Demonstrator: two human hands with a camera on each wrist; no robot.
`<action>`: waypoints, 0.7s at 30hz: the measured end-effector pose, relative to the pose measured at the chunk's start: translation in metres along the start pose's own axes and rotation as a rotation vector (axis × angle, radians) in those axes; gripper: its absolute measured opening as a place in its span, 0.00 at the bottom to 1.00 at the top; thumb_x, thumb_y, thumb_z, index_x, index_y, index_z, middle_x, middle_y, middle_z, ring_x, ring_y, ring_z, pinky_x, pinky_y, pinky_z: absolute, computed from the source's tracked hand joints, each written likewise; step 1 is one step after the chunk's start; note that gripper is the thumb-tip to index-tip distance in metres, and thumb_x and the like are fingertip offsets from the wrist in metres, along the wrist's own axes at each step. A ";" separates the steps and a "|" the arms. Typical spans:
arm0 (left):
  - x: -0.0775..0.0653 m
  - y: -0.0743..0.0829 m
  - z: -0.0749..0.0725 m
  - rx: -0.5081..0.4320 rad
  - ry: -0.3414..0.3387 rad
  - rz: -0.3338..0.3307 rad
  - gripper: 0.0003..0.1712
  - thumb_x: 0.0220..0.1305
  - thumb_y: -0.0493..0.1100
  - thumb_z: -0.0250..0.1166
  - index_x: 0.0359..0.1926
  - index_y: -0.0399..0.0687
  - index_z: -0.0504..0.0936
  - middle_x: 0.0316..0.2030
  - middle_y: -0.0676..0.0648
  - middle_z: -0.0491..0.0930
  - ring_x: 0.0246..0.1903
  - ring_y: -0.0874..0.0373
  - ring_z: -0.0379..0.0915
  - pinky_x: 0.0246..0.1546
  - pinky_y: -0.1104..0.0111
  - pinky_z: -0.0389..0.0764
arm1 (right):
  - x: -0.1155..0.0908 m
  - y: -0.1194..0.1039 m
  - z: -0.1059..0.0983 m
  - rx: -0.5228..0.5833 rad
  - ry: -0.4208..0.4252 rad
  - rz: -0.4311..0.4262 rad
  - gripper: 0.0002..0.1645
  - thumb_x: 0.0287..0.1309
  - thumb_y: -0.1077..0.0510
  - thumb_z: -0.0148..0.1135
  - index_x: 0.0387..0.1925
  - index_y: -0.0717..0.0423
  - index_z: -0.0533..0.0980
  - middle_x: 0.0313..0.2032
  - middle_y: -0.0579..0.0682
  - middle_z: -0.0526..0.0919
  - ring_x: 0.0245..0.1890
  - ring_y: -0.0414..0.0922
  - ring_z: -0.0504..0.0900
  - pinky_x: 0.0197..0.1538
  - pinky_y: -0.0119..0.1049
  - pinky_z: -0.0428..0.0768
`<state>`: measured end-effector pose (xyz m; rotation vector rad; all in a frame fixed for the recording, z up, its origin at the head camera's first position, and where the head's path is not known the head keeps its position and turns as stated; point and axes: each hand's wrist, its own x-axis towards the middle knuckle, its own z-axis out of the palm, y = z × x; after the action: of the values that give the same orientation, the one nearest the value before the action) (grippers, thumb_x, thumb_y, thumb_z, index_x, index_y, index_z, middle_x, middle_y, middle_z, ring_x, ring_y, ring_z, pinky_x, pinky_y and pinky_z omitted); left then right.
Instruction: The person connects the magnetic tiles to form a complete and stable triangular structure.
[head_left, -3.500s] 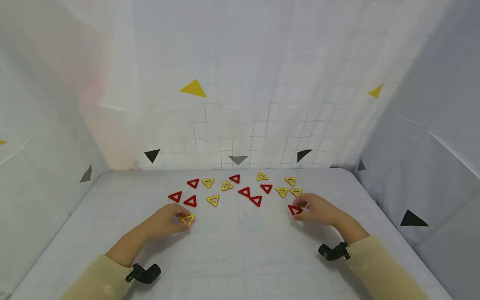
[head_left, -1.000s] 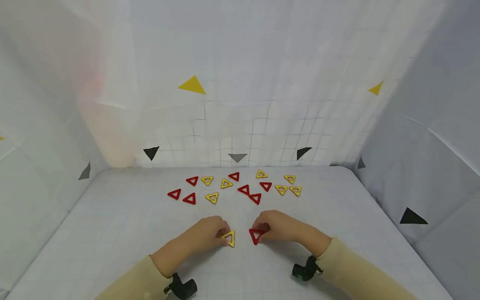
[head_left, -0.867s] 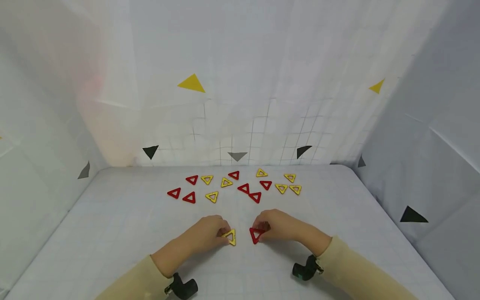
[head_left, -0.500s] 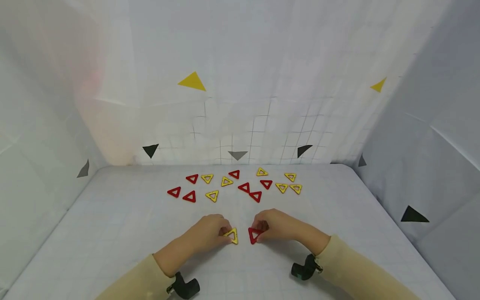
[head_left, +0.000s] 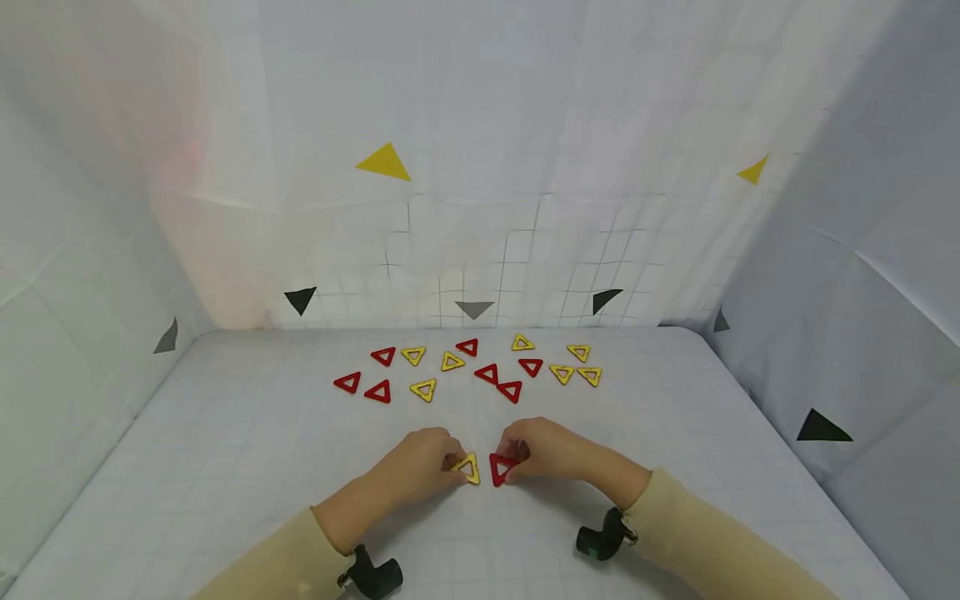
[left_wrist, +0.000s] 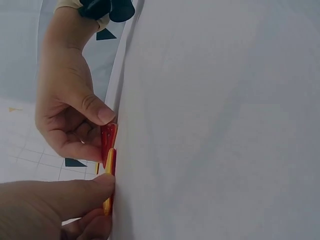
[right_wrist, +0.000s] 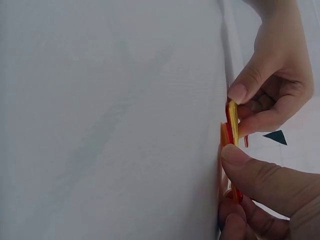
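A yellow triangle (head_left: pixel 476 470) and a red triangle (head_left: pixel 492 469) lie between the two hands, a narrow gap separating them in the head view. Each is roughly equal-sided, with no clear long axis; one straight edge faces the other piece's, nearly parallel. The left hand (head_left: pixel 429 461) pinches the yellow one between thumb and fingers; the right hand (head_left: pixel 547 450) pinches the red one likewise. Their exact height over the bench (head_left: pixel 247 417) is hard to judge. Beyond both hands lie loose red pieces (head_left: pixel 387 392) and loose yellow pieces (head_left: pixel 422 383).
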<state>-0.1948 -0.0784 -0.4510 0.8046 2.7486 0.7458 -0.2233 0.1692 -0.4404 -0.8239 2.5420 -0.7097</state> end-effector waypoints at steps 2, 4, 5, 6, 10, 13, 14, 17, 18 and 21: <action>0.000 0.001 0.000 -0.001 0.003 0.007 0.14 0.58 0.49 0.76 0.42 0.49 0.89 0.26 0.62 0.73 0.27 0.65 0.68 0.32 0.73 0.73 | 0.001 0.000 0.001 -0.003 0.006 -0.001 0.14 0.50 0.52 0.79 0.38 0.42 0.82 0.31 0.33 0.80 0.33 0.36 0.77 0.40 0.31 0.79; 0.000 0.002 0.000 -0.001 0.005 0.010 0.13 0.58 0.48 0.75 0.42 0.48 0.89 0.26 0.62 0.73 0.27 0.66 0.68 0.31 0.73 0.73 | 0.001 -0.001 0.001 -0.007 0.010 -0.004 0.14 0.50 0.52 0.79 0.38 0.42 0.82 0.31 0.33 0.80 0.33 0.36 0.77 0.40 0.31 0.79; 0.001 0.002 0.000 0.001 0.006 0.009 0.13 0.58 0.48 0.75 0.42 0.48 0.89 0.26 0.62 0.73 0.27 0.66 0.67 0.31 0.73 0.73 | 0.001 -0.002 0.001 -0.008 0.011 -0.005 0.14 0.50 0.52 0.79 0.38 0.43 0.82 0.31 0.34 0.80 0.33 0.36 0.77 0.40 0.31 0.79; 0.001 0.002 0.000 0.003 0.006 0.008 0.13 0.58 0.48 0.75 0.42 0.48 0.89 0.25 0.62 0.73 0.27 0.66 0.67 0.31 0.73 0.73 | 0.002 -0.002 0.001 -0.008 0.012 -0.007 0.14 0.50 0.52 0.79 0.38 0.43 0.82 0.31 0.34 0.80 0.33 0.36 0.77 0.40 0.31 0.79; 0.001 0.002 0.000 0.006 0.000 0.012 0.14 0.58 0.48 0.75 0.43 0.48 0.89 0.26 0.62 0.74 0.27 0.66 0.68 0.32 0.73 0.73 | 0.002 -0.004 0.000 -0.003 0.009 -0.007 0.14 0.50 0.52 0.79 0.38 0.43 0.83 0.31 0.34 0.80 0.32 0.36 0.77 0.40 0.31 0.79; 0.002 0.002 0.001 0.007 -0.004 0.019 0.14 0.59 0.48 0.75 0.43 0.47 0.89 0.26 0.61 0.74 0.27 0.66 0.68 0.32 0.73 0.73 | 0.004 -0.004 0.001 0.003 0.009 -0.007 0.14 0.50 0.52 0.79 0.39 0.43 0.83 0.31 0.34 0.80 0.32 0.36 0.77 0.40 0.30 0.79; 0.002 0.002 0.001 0.009 -0.002 0.024 0.14 0.59 0.48 0.75 0.43 0.47 0.89 0.26 0.61 0.74 0.27 0.66 0.68 0.32 0.73 0.73 | 0.004 -0.004 0.002 0.007 0.010 -0.008 0.14 0.50 0.52 0.79 0.39 0.43 0.83 0.31 0.34 0.80 0.32 0.36 0.77 0.40 0.31 0.79; 0.002 0.002 0.001 0.017 0.002 0.034 0.13 0.59 0.48 0.75 0.42 0.47 0.89 0.27 0.61 0.74 0.27 0.66 0.68 0.32 0.73 0.74 | 0.006 -0.004 0.003 0.010 0.013 -0.009 0.14 0.50 0.52 0.79 0.39 0.43 0.83 0.31 0.34 0.80 0.32 0.36 0.77 0.40 0.31 0.79; 0.002 0.002 0.000 0.021 0.003 0.038 0.13 0.59 0.48 0.75 0.42 0.47 0.89 0.27 0.61 0.74 0.27 0.66 0.67 0.32 0.73 0.74 | 0.007 -0.004 0.003 0.010 0.013 -0.006 0.14 0.50 0.53 0.79 0.39 0.42 0.83 0.31 0.34 0.80 0.32 0.36 0.77 0.39 0.31 0.79; 0.002 0.002 0.000 0.025 0.003 0.046 0.12 0.59 0.47 0.75 0.42 0.47 0.89 0.27 0.61 0.74 0.27 0.66 0.67 0.32 0.73 0.73 | 0.007 -0.004 0.005 0.016 0.012 -0.001 0.14 0.50 0.53 0.79 0.39 0.43 0.83 0.30 0.34 0.80 0.31 0.37 0.77 0.39 0.31 0.78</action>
<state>-0.1959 -0.0756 -0.4505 0.8758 2.7562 0.7233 -0.2251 0.1603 -0.4433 -0.8185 2.5430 -0.7363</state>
